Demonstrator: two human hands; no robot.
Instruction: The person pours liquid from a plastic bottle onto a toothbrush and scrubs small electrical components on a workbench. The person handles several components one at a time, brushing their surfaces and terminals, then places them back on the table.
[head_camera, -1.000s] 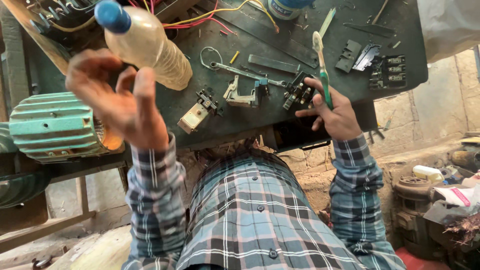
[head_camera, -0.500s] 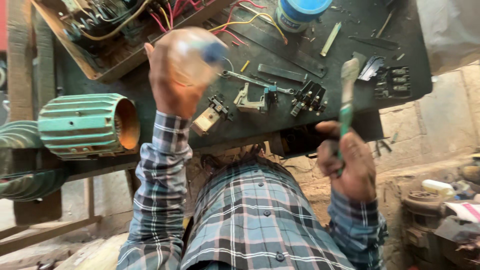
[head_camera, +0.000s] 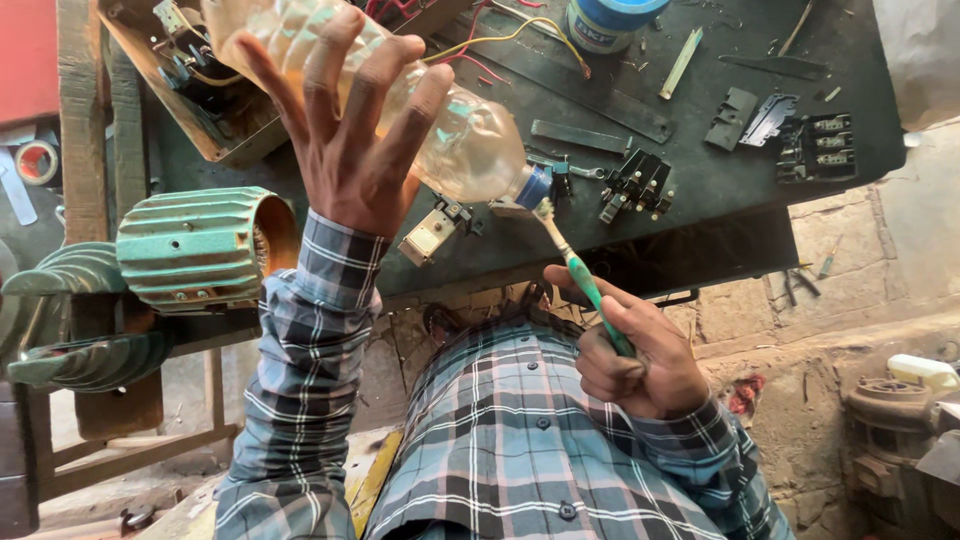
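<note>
1. A person in a plaid shirt tips a clear plastic bottle over a dark workbench. The left hand is wrapped around the bottle's body with fingers spread wide over it. The bottle's base is cut off by the top edge of the view, and the hand covers much of its middle.
2. The bottle's blue cap points down and right and meets the bristle head of a green-handled toothbrush. The right hand is closed in a fist around the brush handle, just off the bench's near edge. Whether liquid is running out at the cap is too small to make out.
3. Behind the bottle, at the bench's far left corner, sits an open wooden box of wiring, largely hidden by the hand and bottle; red and yellow wires trail out of it across the top.
4. Near the bench's middle lie a small beige switch part and a black terminal block; more black parts lie toward the right edge.
5. A blue-lidded tub at the far edge is cropped by the frame.
6. A green ribbed motor housing stands off the bench's left edge, and its far side is out of sight.
</note>
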